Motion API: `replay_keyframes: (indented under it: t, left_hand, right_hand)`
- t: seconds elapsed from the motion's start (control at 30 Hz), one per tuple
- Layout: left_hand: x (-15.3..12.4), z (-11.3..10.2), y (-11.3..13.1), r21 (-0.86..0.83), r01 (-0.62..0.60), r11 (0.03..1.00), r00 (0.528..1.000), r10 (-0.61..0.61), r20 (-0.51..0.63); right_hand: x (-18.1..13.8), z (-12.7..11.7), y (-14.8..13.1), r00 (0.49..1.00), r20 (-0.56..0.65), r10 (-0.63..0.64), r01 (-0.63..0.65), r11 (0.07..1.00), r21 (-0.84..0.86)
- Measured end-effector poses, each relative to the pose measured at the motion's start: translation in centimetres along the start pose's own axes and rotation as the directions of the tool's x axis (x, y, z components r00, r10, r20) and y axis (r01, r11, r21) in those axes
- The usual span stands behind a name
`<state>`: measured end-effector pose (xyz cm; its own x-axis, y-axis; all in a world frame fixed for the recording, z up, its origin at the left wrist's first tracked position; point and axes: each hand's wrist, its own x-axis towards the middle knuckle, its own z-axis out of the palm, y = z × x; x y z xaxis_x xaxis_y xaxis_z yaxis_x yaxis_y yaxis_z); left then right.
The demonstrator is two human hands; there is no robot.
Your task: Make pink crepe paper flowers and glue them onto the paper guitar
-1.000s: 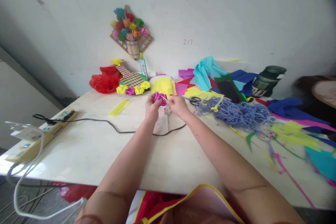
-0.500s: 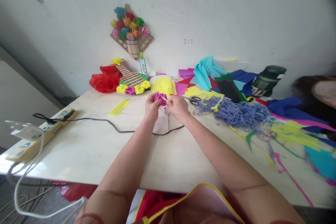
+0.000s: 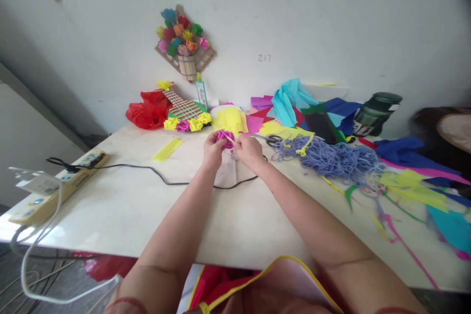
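Above the middle of the table, my left hand point(image 3: 213, 149) pinches a magenta paper flower point(image 3: 225, 139). My right hand point(image 3: 249, 149) is closed around a thin pale stick point(image 3: 229, 138), whose tip meets the flower. Behind my hands a guitar-shaped craft point(image 3: 184, 110), laid with thin sticks and trimmed with yellow and magenta paper flowers, leans by the wall. Folded yellow paper point(image 3: 231, 118) lies just beyond my fingers. Close to my right hand are black-handled scissors point(image 3: 273, 140).
A power strip point(image 3: 61, 189) stands at the left, its black cord point(image 3: 162, 179) crossing under my forearms. A yellow paper strip point(image 3: 167, 150) lies left of my hands. To the right are tangled purple string point(image 3: 333, 159), a phone point(image 3: 321, 126), a dark green bottle point(image 3: 377, 113) and paper scraps.
The stick's tip has shifted slightly up and left across the magenta flower. Both hands stay in nearly the same place.
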<state>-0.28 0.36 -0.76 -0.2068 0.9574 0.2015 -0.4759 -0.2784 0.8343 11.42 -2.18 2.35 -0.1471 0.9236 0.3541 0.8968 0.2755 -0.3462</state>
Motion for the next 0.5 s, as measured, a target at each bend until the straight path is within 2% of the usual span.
replay_keyframes:
  t: [0.2,0.5]
  left_hand:
    - [0.03,-0.05,-0.14,0.006,-0.021,1.0,1.0,0.021,0.003]
    - [0.23,-0.17,-0.18,-0.001,-0.053,0.999,0.998,0.053,-0.036]
  right_hand:
    - [0.09,-0.27,-0.2,1.0,0.017,0.008,-0.008,1.0,-0.013]
    - [-0.35,-0.69,-0.84,0.998,0.034,-0.045,0.049,0.988,-0.149]
